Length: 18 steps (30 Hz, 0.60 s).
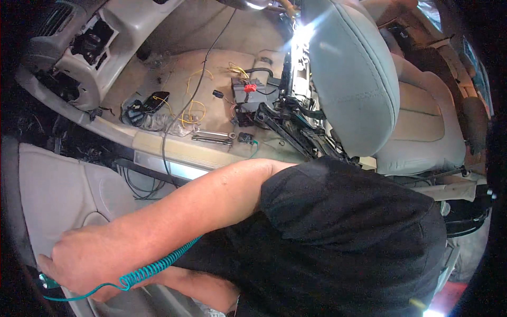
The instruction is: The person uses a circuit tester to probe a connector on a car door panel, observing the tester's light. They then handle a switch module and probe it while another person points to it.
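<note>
At the lower left, my right hand (79, 259) is closed at the edge of a beige door panel (53, 185), its fingers curled away from view. Just past its fingertips a small green piece with a shiny end (48, 281) shows. A teal coiled cord (158, 264) runs to that piece from under my right forearm; whether my fingers grip the piece is hidden. My left hand (108, 291) lies below the right one and is mostly covered by it, so its fingers do not show. A thin teal wire (255, 150) reaches a small dark piece on the car floor.
Two wrenches (211, 138) lie on the car floor near the sill (185, 153). A grey module (253, 98) with a red connector, yellow wires (193, 111) and a black phone-like device (156, 101) are beyond. A black cable (182, 95) crosses the doorway. A grey seat (354, 79) stands tilted up on its rails.
</note>
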Available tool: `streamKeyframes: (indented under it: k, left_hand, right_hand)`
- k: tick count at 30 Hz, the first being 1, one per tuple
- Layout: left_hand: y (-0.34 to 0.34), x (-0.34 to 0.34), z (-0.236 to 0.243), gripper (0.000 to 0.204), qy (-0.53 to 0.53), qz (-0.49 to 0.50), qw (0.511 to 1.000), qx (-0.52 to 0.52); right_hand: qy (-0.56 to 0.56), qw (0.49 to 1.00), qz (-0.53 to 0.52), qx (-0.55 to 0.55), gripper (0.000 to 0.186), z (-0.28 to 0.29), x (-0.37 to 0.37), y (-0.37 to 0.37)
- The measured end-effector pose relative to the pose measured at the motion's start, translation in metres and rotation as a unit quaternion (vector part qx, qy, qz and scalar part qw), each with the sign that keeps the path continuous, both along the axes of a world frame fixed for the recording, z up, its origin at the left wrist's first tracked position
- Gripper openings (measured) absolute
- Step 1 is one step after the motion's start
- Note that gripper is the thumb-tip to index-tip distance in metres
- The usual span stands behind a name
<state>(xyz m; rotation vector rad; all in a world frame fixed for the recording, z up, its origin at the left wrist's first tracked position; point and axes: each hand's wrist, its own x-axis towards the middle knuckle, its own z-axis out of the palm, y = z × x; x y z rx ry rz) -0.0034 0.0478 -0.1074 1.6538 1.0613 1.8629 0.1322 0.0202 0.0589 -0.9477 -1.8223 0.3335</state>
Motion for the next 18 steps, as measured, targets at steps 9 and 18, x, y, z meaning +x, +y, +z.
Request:
streamKeyframes:
  k: [9, 18]
  left_hand:
    - [-0.002, 0.000, 0.000, 0.048, -0.011, -0.015, 1.000, -0.005]
    - [-0.005, -0.001, 0.001, 0.050, -0.016, -0.024, 1.000, -0.010]
  right_hand:
    - [-0.047, 0.999, -0.022, 0.012, 0.081, 0.006, 0.003, -0.005]
    - [0.024, 0.996, -0.062, 0.052, 0.078, -0.009, -0.011, -0.004]
